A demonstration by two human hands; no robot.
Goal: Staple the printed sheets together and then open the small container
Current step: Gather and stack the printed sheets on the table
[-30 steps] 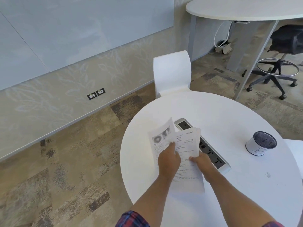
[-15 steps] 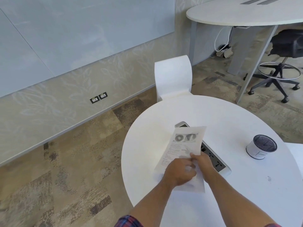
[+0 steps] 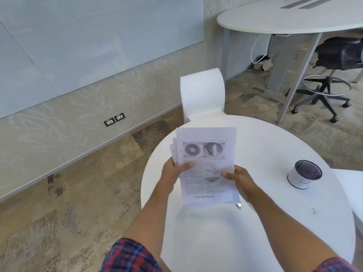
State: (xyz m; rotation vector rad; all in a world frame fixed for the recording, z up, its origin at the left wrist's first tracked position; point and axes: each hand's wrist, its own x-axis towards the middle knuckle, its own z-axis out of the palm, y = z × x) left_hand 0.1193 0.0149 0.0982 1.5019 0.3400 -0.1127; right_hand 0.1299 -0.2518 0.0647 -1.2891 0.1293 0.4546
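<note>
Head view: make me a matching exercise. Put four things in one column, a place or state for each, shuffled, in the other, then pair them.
Things:
1. printed sheets
2. small container
3. white chair
4. left hand

Places or states:
A. on the table's right side
B. gripping the stack's left edge
C. held up by both hands
D. behind the round table

Pairs: 1-C, 2-A, 3-D, 4-B

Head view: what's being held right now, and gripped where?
The white printed sheets, lifted off the round white table. Left hand grips their left edge, right hand the right edge, thumbs on the front page.
</note>
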